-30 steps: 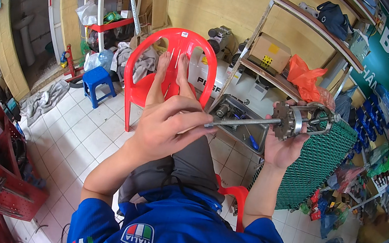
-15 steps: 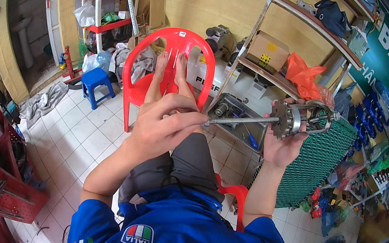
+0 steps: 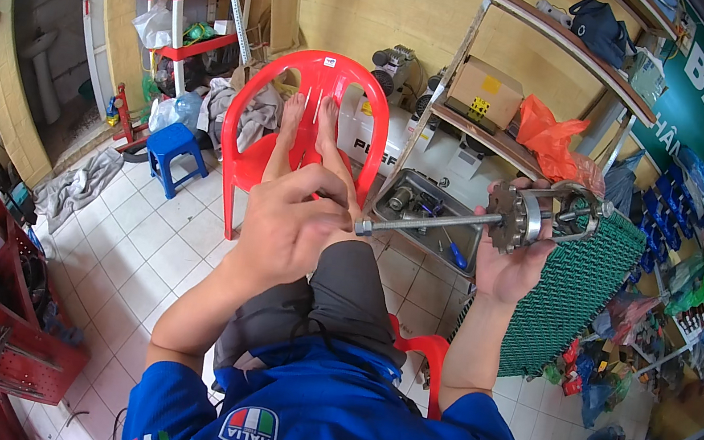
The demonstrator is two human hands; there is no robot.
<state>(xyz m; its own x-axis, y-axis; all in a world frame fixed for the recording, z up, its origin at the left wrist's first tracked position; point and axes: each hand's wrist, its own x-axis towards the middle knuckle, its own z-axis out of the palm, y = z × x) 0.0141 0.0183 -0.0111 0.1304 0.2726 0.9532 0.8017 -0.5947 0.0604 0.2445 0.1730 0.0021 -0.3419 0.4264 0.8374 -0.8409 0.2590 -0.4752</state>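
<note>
Right of centre in the frame, a metal tool (image 3: 524,223) lies across the upper palm and fingers of the person's right grip (image 3: 506,273), its long threaded rod (image 3: 428,223) pointing leftward and slightly down toward the left grip (image 3: 293,223) near the middle. The rod is grey steel with fine thread along its shank, ending in a small hexagonal head (image 3: 362,228) just beside the left fingertips. At the other end sit a dark, notched disc (image 3: 509,221), a smoother, shinier ring (image 3: 536,222) against it, and an open cage of curved metal arms (image 3: 582,218) reaching toward the right. The right grip is closed loosely around the disc and ring from below, fingers wrapped behind and thumb in front, so it has hold of the tool. The left grip is half curled, its fingers bent and bunched; whether they touch the rod's head cannot be told. Below the rod, a grey metal tray (image 3: 434,243) holds metal parts and a blue-handled screwdriver (image 3: 458,255). A ridged green mat (image 3: 579,301) spreads at right, and a glossy red plastic chair (image 3: 244,171) stands upper centre-left, bare feet resting on it.
</note>
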